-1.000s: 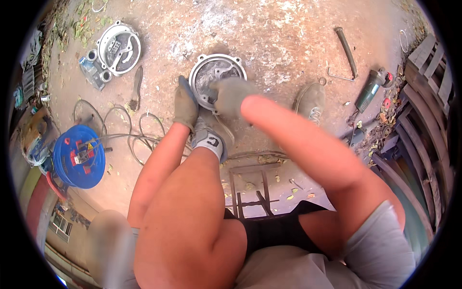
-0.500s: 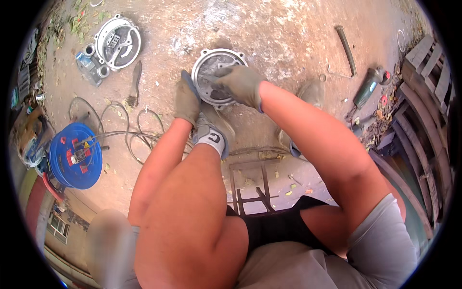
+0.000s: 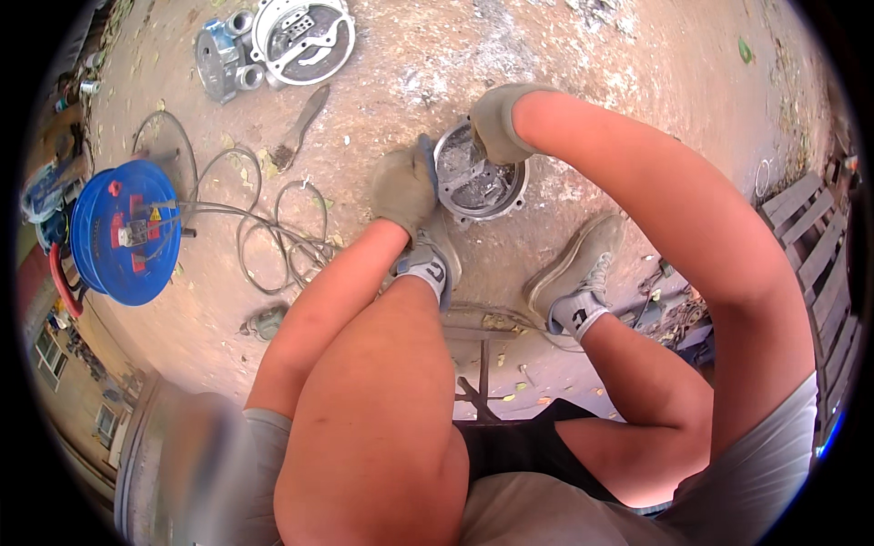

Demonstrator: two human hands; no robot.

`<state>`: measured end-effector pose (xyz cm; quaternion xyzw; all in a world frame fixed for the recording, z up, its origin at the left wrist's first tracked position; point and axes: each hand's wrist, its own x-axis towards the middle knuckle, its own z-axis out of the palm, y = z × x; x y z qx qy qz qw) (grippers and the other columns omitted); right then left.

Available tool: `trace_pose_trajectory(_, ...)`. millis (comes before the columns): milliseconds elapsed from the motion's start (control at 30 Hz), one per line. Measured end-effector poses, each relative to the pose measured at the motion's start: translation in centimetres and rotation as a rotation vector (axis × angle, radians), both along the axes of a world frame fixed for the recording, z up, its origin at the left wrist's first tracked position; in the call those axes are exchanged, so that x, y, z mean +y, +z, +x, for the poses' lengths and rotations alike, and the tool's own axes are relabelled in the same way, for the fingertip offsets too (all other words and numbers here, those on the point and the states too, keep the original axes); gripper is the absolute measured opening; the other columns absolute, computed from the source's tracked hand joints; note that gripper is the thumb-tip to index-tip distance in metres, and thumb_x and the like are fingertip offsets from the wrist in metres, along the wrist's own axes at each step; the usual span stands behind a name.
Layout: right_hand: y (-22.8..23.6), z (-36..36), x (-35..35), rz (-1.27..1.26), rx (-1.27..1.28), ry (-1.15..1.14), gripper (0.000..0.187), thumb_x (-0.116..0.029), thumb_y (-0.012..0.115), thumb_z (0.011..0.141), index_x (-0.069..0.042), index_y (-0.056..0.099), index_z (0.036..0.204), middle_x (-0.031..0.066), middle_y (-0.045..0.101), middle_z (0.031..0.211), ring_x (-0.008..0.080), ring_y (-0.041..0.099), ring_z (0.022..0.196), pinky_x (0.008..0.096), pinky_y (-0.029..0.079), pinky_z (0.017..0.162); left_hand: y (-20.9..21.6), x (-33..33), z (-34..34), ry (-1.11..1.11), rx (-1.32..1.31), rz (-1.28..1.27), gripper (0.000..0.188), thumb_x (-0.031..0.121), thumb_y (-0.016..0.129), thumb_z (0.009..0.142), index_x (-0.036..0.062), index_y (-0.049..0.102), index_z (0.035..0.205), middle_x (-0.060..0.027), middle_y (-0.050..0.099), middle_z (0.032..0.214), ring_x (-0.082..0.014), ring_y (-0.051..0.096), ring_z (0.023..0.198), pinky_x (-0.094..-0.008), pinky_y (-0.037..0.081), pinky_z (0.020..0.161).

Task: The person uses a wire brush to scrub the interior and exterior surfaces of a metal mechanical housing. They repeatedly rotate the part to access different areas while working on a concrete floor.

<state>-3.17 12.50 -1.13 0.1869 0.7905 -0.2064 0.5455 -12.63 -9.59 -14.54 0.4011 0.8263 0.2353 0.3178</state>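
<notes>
First, nearest the body, the left shoe [image 3: 448, 259] and right shoe [image 3: 574, 264] stand on the ground [image 3: 496, 273]. Just beyond them, a round metal cover [image 3: 484, 187] lies on the ground, recessed side up. The gloved left hand [image 3: 403, 189] sits against its left rim; the gloved right hand [image 3: 500, 124] curls over its upper right edge. Whether either hand grips cannot be told. Farther left: a blue cable reel [image 3: 150, 268], a brush [image 3: 311, 111] and, farthest, a second metal cover [image 3: 314, 43].
</notes>
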Motion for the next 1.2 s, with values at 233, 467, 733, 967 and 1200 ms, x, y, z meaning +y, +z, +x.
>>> trace_pose_trajectory(233,-1.6,-1.7,-2.6,-0.275,-0.018,0.560,0.025,-0.019,0.070,0.099,-0.014,0.087,0.117,0.0106,0.083,0.118,0.0350,0.079,0.110,0.0442,0.061,0.099,3.6,2.1,-0.2,-0.066,-0.091,-0.130,0.065,0.052,0.038,0.117,0.0013,0.078,0.108,-0.0319,0.073,0.110,-0.0532,0.068,0.105,-0.0607,0.050,0.093)
trace_pose_trajectory(467,-0.8,5.2,-8.1,-0.160,0.215,-0.846,0.035,-0.022,0.064,0.098,-0.011,0.083,0.125,0.0142,0.081,0.125,0.0385,0.077,0.115,0.0455,0.059,0.105,4.9,1.9,-0.3,-0.031,-0.132,-0.122,0.064,0.052,0.038,0.117,0.0028,0.079,0.115,-0.0301,0.075,0.114,-0.0522,0.068,0.110,-0.0585,0.051,0.099)
trace_pose_trajectory(733,-1.3,3.6,-7.7,0.015,0.020,-0.758,0.040,-0.024,0.065,0.095,-0.006,0.081,0.126,0.0221,0.079,0.126,0.0396,0.076,0.117,0.0445,0.060,0.105,3.7,1.5,-0.2,-0.030,-0.299,-0.160,0.072,0.058,0.033,0.117,0.0011,0.073,0.132,-0.0320,0.076,0.120,-0.0495,0.071,0.119,-0.0528,0.050,0.110)
trace_pose_trajectory(967,-1.8,6.5,-14.8,0.178,0.405,-1.300,0.049,-0.029,0.067,0.096,-0.005,0.076,0.138,0.0245,0.078,0.126,0.0407,0.075,0.119,0.0444,0.058,0.106,4.4,2.1,-0.9,-0.067,-0.336,-0.205,0.070,0.056,0.034,0.118,-0.0006,0.071,0.137,-0.0327,0.074,0.128,-0.0497,0.068,0.125,-0.0520,0.048,0.114)
trace_pose_trajectory(1200,-3.5,3.8,-18.1,0.092,0.520,-1.669,0.051,-0.023,0.064,0.100,0.005,0.069,0.143,0.0303,0.073,0.139,0.0389,0.072,0.130,0.0419,0.056,0.112,4.8,1.8,-0.8,-0.113,-0.206,-0.215,0.066,0.056,0.038,0.117,0.0022,0.074,0.131,-0.0304,0.075,0.125,-0.0485,0.069,0.121,-0.0525,0.049,0.111)
